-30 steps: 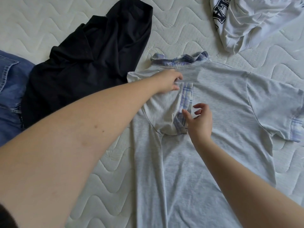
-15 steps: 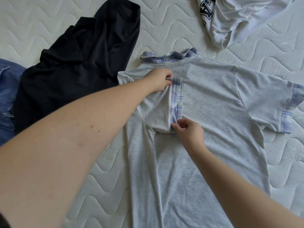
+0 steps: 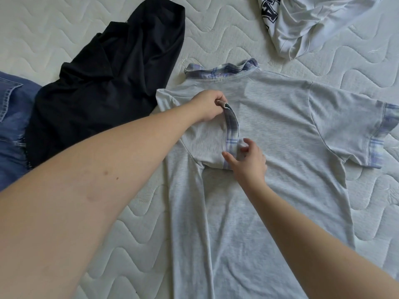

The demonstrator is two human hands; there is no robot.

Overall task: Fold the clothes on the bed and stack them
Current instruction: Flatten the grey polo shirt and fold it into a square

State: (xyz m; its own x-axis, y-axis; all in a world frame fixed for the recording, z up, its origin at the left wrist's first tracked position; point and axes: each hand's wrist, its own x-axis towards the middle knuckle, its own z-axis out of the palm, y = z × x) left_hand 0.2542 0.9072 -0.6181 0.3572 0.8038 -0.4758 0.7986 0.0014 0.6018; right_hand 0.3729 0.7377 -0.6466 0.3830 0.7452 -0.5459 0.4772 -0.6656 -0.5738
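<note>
Two bare forearms reach from the near edge over a white quilted mattress (image 3: 133, 251). Spread on it, back side up, lies a grey short-sleeved shirt (image 3: 269, 169) with a blue plaid collar (image 3: 222, 71) at its far end and plaid cuffs; its hem runs out of view at the near edge. The left sleeve (image 3: 207, 145) is folded inward across the shirt's back, so that its plaid cuff (image 3: 232, 128) runs as a near-to-far strip down the garment's middle-left.

The right hand (image 3: 248, 164) is at the near end of this cuff, fingers spread and loosely bent, thumb extended toward the cuff's lower corner; the fingertips are blurred, and whether they touch the fabric cannot be told. The left hand (image 3: 208, 106), farther off, pinches the far end of the cuff between thumb and curled fingers, lifting that corner slightly off the shirt.

The shirt's right sleeve (image 3: 354, 130) lies unfolded, extended flat to the right on the mattress.

Left of the shirt, touching its shoulder, lies a crumpled black garment (image 3: 103, 83); it overlaps blue denim jeans (image 3: 13, 117) at the left edge. At the far right, well apart from the shirt, a crumpled white garment (image 3: 311, 22) with dark block lettering lies on the mattress.
</note>
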